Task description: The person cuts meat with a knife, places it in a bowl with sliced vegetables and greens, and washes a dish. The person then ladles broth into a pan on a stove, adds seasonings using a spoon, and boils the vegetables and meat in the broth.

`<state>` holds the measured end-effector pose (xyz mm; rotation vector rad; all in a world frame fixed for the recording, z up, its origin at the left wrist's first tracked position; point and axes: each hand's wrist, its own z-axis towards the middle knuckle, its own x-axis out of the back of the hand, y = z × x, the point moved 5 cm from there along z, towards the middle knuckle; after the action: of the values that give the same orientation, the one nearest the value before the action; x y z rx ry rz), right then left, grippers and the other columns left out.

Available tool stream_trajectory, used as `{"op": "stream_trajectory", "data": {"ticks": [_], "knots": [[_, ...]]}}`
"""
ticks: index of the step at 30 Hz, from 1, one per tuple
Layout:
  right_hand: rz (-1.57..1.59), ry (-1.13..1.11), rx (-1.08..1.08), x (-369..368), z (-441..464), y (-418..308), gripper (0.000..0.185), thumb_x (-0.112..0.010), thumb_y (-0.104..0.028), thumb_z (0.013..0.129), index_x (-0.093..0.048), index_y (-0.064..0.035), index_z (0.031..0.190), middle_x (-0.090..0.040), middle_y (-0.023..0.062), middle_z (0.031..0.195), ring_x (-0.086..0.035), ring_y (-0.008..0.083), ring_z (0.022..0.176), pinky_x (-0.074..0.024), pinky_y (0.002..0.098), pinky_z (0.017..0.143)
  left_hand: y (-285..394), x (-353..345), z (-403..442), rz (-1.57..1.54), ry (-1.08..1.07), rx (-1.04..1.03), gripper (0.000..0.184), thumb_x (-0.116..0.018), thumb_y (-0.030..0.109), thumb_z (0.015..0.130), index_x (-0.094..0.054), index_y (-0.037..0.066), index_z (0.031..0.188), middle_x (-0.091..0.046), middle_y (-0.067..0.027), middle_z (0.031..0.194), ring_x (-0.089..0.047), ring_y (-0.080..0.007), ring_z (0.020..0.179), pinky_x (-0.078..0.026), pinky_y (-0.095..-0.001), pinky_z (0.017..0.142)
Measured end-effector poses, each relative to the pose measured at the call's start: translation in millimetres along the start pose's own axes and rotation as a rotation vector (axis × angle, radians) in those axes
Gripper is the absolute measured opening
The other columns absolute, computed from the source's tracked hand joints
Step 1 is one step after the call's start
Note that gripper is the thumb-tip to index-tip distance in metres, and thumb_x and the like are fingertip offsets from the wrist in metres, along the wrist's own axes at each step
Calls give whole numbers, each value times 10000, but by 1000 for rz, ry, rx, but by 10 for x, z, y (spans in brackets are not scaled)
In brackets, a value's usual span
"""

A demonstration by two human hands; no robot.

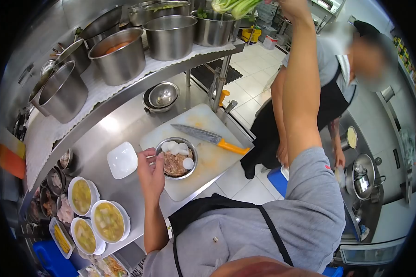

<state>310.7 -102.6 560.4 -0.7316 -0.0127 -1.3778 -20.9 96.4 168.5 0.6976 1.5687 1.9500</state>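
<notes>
My left hand [151,173] is beside the left rim of a metal bowl [197,161], its fingers partly curled; whether it grips the rim is unclear. Brown shredded meat [173,165] and white round slices [174,147] fill the bowl. The bowl stands on a white cutting board [198,184], near a knife with an orange handle [233,147]. Raised at the top edge, my right hand [289,5] is partly cut off by the frame, near a bunch of green leafy vegetable [235,6]. An empty white square dish [122,160] lies left of the bowl.
Steel pots [170,39] line a raised shelf [159,69]. Nested metal bowls [163,95] stand behind the board. White bowls of yellow soup [108,221] are at the lower left. A co-worker in a black apron [330,94] stands at the right, near a counter with a pan [363,177].
</notes>
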Motion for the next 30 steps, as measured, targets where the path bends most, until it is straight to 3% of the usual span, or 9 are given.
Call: {"op": "stream_trajectory", "data": {"ticks": [8, 11, 12, 13, 14, 20, 24, 28, 30], "knots": [[352, -204, -69, -758, -965, 322, 124, -739, -105, 805, -679, -4, 846, -632, 22, 707, -576, 76, 580, -476, 200, 510, -281, 139, -37, -45, -46, -30, 200, -590, 105, 928, -525, -14, 1075, -608, -82, 989, -604, -134, 851, -503, -263, 739], [427, -617, -123, -1614, -1611, 195, 64, -736, -61, 807, -717, 0, 813, -681, 79, 716, -631, 114, 566, -513, 227, 475, -352, 427, -136, -3, 93, 116, 187, -592, 109, 926, -534, -10, 1058, -613, -100, 1025, -628, -156, 856, -522, -282, 737], [435, -739, -97, -1916, -1831, 300, 65, -734, -56, 807, -728, -9, 851, -695, 86, 742, -636, 113, 576, -518, 215, 487, -434, 507, -208, -32, 152, 162, 209, -612, 128, 911, -544, -18, 1044, -620, -96, 975, -628, -153, 824, -525, -283, 715], [466, -713, 259, -2250, -2013, 148, 49, -710, -35, 815, -731, -21, 857, -696, 83, 748, -641, 121, 601, -515, 225, 512, -526, 578, -238, -63, 205, 200, 232, -632, 146, 896, -554, -26, 1031, -626, -92, 926, -628, -150, 792, -529, -284, 693], [354, -982, -327, -2527, -2373, 447, 139, -681, -126, 856, -695, -33, 958, -663, 17, 785, -588, 84, 592, -471, 232, 513, -604, 616, -239, -61, 206, 205, 232, -632, 146, 896, -554, -26, 1031, -626, -92, 926, -628, -150, 792, -529, -284, 693], [311, -1242, -474, -3825, -3243, 974, 253, -700, -168, 837, -697, -91, 1077, -668, 49, 751, -607, 119, 546, -513, 266, 521, -1105, 509, -317, 0, 113, 352, 204, -624, 160, 914, -575, 10, 1042, -613, -91, 1024, -646, -167, 841, -530, -280, 709], [219, -1184, -353, -3252, -2781, 528, 306, -682, -144, 842, -675, -101, 1145, -683, 60, 823, -629, 117, 599, -538, 276, 555, -1169, 408, -294, -22, 52, 369, 196, -618, 169, 914, -571, 15, 1025, -612, -77, 969, -642, -163, 814, -525, -282, 674], [30, -638, -111, -1981, -1756, 87, 253, -675, -191, 866, -689, -96, 1099, -618, 3, 718, -526, 81, 565, -424, 230, 493, -1357, 471, -246, -76, 86, 331, 206, -612, 166, 911, -569, 6, 1033, -605, -65, 852, -579, -125, 684, -482, -269, 583], [-141, -325, -94, -1419, -1155, -214, 149, -671, -119, 850, -709, -55, 979, -662, 42, 744, -591, 120, 605, -471, 247, 526, -1529, 441, -235, -70, 57, 384, 183, -573, 159, 934, -566, 5, 1032, -591, -67, 807, -562, -119, 636, -467, -269, 551]]}}
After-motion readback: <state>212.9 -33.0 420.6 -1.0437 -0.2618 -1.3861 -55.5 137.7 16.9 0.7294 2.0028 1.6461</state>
